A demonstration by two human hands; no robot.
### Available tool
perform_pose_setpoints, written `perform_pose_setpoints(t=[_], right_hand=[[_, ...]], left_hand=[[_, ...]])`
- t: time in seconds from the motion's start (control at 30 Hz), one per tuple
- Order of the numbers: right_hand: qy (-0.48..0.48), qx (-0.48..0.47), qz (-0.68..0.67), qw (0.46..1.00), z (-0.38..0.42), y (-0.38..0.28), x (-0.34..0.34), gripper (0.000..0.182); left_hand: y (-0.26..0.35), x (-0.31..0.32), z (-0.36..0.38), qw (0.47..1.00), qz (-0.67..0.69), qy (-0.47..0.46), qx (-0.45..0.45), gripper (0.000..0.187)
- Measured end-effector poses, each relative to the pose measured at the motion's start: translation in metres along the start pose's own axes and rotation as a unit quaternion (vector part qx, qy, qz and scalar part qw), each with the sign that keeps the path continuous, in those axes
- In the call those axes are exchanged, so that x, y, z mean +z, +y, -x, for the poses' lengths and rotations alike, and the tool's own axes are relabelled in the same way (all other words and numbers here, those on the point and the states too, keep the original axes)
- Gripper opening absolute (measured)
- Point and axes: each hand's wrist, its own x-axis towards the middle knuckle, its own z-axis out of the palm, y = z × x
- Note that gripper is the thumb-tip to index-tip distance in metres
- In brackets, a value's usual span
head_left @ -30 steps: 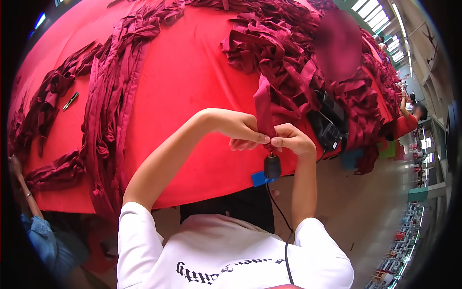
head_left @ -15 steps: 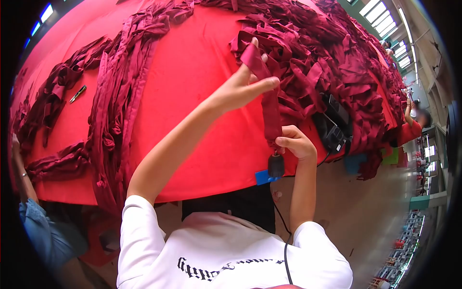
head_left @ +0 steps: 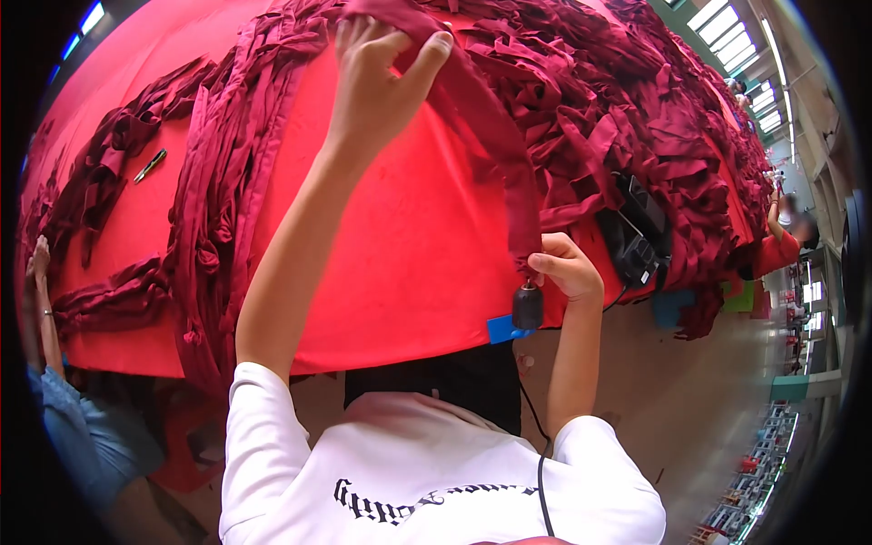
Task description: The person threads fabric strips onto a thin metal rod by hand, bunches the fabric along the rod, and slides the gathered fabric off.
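A long, flat dark-red fabric strip (head_left: 490,118) stretches between my two hands above the red-covered table. My left hand (head_left: 386,73) is at the far end with the strip looped over its fingers and gripped; the fingertips are partly covered by the fabric. At the lower end, my right hand (head_left: 568,268) pinches the strip between thumb and fingers. Just beneath that pinch, a black drill-chuck-like cylinder (head_left: 527,309) stands at the table edge, with the strip's gathered end meeting its top. A blue piece (head_left: 500,329) lies beside the cylinder.
A large heap of dark-red strips (head_left: 627,109) covers the table's right side. Black boxy devices (head_left: 636,236) with a cable sit near the edge. More strips (head_left: 218,200) hang at left, near a small pen-like tool (head_left: 150,165). Another person's hand (head_left: 39,256) rests at far left.
My left hand has moved up and to the left, drawing the strip out longer. My right hand stays by the black cylinder. The other person's hand at far left has risen slightly.
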Motion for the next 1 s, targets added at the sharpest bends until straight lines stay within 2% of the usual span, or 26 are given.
perform_pose_setpoints(t=[0.07, 0.2, 0.27, 0.33, 0.4, 0.43, 0.5, 0.53, 0.57, 0.6, 0.63, 0.7, 0.73, 0.77, 0.8, 0.87, 0.9, 0.93, 1.0], right_hand=[[-0.024, -0.026, -0.037, 0.999, -0.001, 0.007, -0.005, 0.019], [-0.012, -0.026, -0.024, 0.999, 0.0, 0.01, -0.007, 0.017], [-0.018, -0.029, -0.032, 0.999, 0.0, 0.009, -0.007, 0.016], [-0.018, -0.029, -0.036, 0.999, 0.0, 0.003, -0.002, 0.016], [-0.017, -0.028, -0.039, 0.999, 0.0, 0.003, -0.002, 0.016], [-0.024, -0.026, -0.04, 0.999, 0.0, 0.008, -0.006, 0.017], [-0.034, -0.025, -0.038, 0.998, -0.001, 0.005, -0.006, 0.02], [-0.038, -0.043, -0.042, 0.998, 0.0, 0.002, -0.005, 0.03], [-0.041, -0.06, -0.047, 0.996, 0.0, 0.0, -0.003, 0.042], [-0.056, -0.044, -0.046, 0.996, -0.003, -0.002, -0.01, 0.042], [-0.022, -0.054, -0.023, 0.998, -0.006, 0.002, -0.014, 0.035], [0.042, -0.058, 0.017, 0.997, -0.012, -0.007, -0.01, 0.026], [0.044, -0.068, 0.041, 0.996, -0.013, -0.021, 0.001, 0.021], [0.042, -0.067, 0.045, 0.996, -0.015, -0.021, 0.0, 0.021], [0.067, -0.064, 0.069, 0.993, -0.017, -0.019, -0.003, 0.022], [0.11, -0.051, 0.128, 0.984, -0.019, -0.035, 0.011, 0.028], [0.109, -0.051, 0.129, 0.984, -0.018, -0.034, 0.013, 0.028], [0.111, -0.066, 0.122, 0.984, -0.017, -0.031, 0.014, 0.028], [0.094, -0.078, 0.111, 0.986, -0.013, -0.028, 0.011, 0.026]], left_hand=[[-0.002, -0.012, -0.01, 0.976, -0.156, 0.05, 0.142, 0.027], [0.017, -0.027, -0.014, 0.968, -0.225, 0.034, 0.102, 0.032], [0.032, -0.03, -0.013, 0.982, -0.185, 0.015, 0.044, 0.026], [-0.013, -0.025, -0.014, 0.973, -0.194, 0.027, 0.12, 0.037], [0.007, -0.032, -0.011, 0.957, -0.231, -0.142, -0.107, 0.044], [-0.022, -0.023, -0.002, 0.976, -0.198, -0.083, -0.025, 0.046], [-0.018, -0.022, 0.001, 0.962, -0.199, -0.174, -0.074, 0.046], [-0.015, -0.023, 0.001, 0.929, -0.156, -0.282, -0.183, 0.051], [-0.013, -0.02, 0.003, 0.906, -0.11, -0.359, -0.197, 0.056], [-0.01, -0.016, 0.007, 0.873, -0.062, -0.436, -0.21, 0.062], [-0.005, -0.01, 0.012, 0.814, 0.008, -0.534, -0.227, 0.071], [0.014, 0.003, 0.024, 0.727, 0.046, -0.648, -0.223, 0.077], [0.018, 0.015, 0.033, 0.707, 0.052, -0.672, -0.213, 0.079], [0.025, 0.022, 0.039, 0.702, 0.047, -0.679, -0.211, 0.081], [0.02, 0.034, 0.051, 0.713, 0.073, -0.671, -0.187, 0.079], [0.017, 0.051, 0.064, 0.736, 0.125, -0.635, -0.198, 0.074], [0.022, 0.054, 0.068, 0.752, 0.14, -0.6, -0.235, 0.068], [0.018, 0.058, 0.069, 0.753, 0.14, -0.599, -0.235, 0.068], [0.014, 0.061, 0.069, 0.746, 0.242, -0.56, -0.267, 0.065]])
